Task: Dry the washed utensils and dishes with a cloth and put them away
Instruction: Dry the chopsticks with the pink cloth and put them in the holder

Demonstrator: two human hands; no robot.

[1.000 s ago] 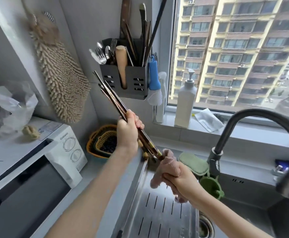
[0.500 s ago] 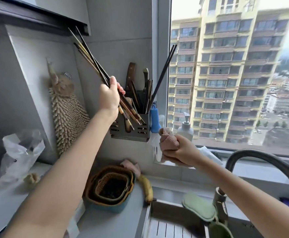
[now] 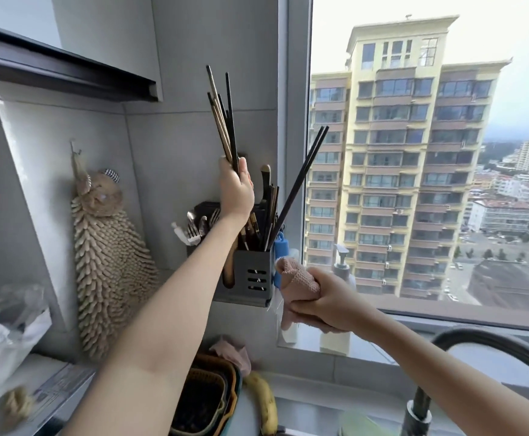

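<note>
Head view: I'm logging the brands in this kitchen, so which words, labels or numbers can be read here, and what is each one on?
No text can be read in this view.
Printed sheet at lower left: it carries print, but it is too blurred to read.
Plastic bag: there is a dark mark at its left edge, too small to tell.
Pump bottle: no label shows.
</note>
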